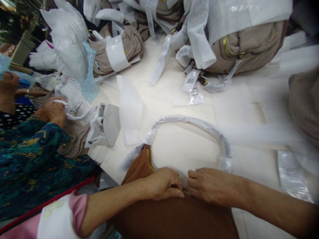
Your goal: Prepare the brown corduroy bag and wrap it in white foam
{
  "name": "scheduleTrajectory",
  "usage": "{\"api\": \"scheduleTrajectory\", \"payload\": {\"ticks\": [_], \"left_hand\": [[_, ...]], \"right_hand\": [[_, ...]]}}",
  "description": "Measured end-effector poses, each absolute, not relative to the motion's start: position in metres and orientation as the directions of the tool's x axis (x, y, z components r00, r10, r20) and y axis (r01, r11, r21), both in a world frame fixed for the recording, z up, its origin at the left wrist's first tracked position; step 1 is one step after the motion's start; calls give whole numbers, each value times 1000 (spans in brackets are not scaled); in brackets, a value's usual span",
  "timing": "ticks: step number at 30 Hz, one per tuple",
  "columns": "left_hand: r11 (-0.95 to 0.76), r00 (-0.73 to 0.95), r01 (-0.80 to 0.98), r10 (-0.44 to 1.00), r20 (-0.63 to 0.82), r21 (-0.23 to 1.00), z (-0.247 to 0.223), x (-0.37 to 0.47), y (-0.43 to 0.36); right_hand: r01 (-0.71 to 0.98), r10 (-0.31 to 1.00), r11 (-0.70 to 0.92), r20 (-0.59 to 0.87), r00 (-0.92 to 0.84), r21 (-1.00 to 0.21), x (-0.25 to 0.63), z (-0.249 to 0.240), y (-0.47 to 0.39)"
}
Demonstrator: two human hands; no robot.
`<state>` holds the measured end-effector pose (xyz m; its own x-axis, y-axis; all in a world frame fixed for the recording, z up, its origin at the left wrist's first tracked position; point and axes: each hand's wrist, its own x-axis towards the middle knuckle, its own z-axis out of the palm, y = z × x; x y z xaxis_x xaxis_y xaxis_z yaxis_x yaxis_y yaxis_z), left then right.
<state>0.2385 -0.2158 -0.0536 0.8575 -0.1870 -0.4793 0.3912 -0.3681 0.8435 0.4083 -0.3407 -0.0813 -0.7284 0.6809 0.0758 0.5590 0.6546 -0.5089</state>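
1 brn bag; L hand clamped on edge, R hand grip: can't tell.

Left hand, right hand close together, both curled, bare forearms angled inward

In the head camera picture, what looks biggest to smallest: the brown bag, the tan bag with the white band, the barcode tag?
1. Brown bag, though it's nearest the camera
2. Tan bag with the white band
3. Barcode tag
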Motion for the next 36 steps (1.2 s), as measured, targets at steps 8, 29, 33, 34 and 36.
{"api": "scheduleTrajectory", "payload": {"ticks": [8, 29, 33, 34, 36], "left_hand": [[-358, 804, 525, -88, -588, 772, -59, 242, -221], [-367, 795, 569, 17, -606, 736, -45, 229, -218], [-508, 894, 414, 69, -444, 755, -24, 226, -221], [-543, 914, 383, 105, -392, 747, -16, 227, -221], [-613, 944, 326, 178, -276, 720, 1, 228, -221]], "right_hand": [[589, 734, 607, 93, -673, -533, 406, -92, -341], [835, 983, 181, 79, -165, -519, 389, -59, -371], [844, 994, 99, 12, -109, -527, 382, -35, -373], [854, 992, 127, 51, -117, -504, 384, -26, -371], [887, 974, 207, 171, -148, -413, 388, -4, -368]]}}
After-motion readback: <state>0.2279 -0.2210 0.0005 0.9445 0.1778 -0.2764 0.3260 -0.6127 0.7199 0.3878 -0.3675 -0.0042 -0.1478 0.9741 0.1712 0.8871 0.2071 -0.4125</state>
